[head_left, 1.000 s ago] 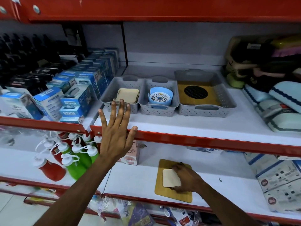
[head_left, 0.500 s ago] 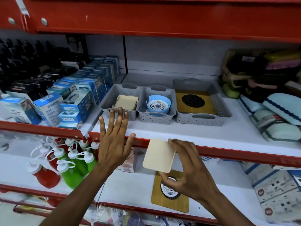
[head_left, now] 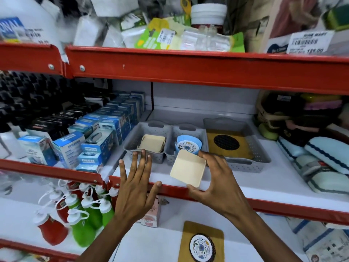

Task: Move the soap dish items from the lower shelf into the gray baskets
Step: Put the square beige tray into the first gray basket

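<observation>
My right hand [head_left: 217, 184] grips a cream square soap dish [head_left: 188, 168], tilted, above the front of the middle shelf just before the gray baskets. My left hand [head_left: 135, 186] is spread flat with its fingers apart, thumb on the red shelf edge [head_left: 283, 208]. The left gray basket [head_left: 132, 137] holds stacked cream square dishes [head_left: 152, 143]. A blue round dish [head_left: 188, 144] with a patterned top fills the middle gray basket [head_left: 186, 130]. The large right basket [head_left: 251, 163] holds a tan wooden tray with a black round grate [head_left: 226, 142]. On the lower shelf lies a tan tray with a patterned round disc [head_left: 202, 246].
Blue boxes [head_left: 98, 140] crowd the shelf left of the baskets. Folded towels and mats [head_left: 321, 159] lie on the right. Red and green squeeze bottles [head_left: 79, 220] stand at the lower left. A small pink box [head_left: 151, 214] stands behind my left wrist. The upper red shelf overhangs.
My right hand lifted the cream dish off the lower-shelf tray, uncovering the patterned disc, and raised it up to the middle shelf in front of the baskets. The left hand stayed at the shelf edge.
</observation>
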`<action>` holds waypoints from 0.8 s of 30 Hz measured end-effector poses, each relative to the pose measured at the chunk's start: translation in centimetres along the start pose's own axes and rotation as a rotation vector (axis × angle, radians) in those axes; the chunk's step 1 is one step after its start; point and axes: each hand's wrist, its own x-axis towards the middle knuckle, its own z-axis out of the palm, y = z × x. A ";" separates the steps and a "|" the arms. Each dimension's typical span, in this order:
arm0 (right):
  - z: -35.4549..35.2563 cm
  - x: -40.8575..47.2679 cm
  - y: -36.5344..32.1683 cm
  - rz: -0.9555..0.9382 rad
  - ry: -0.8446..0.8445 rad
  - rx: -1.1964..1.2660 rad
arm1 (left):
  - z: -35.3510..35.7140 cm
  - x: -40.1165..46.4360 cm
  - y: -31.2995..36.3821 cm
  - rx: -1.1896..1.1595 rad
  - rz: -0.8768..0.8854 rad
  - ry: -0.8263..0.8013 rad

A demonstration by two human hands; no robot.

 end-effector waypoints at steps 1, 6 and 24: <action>-0.1 0.7 -0.3 0.007 -0.005 -0.005 | -0.1 0.0 -0.2 -0.001 -0.011 0.010; -0.3 6.7 -2.6 -0.038 -0.025 -0.055 | -0.4 -0.2 0.1 -0.059 -0.070 0.049; 6.0 21.0 -4.6 -0.058 -0.557 -0.278 | -0.7 -0.5 0.1 -0.112 -0.080 0.039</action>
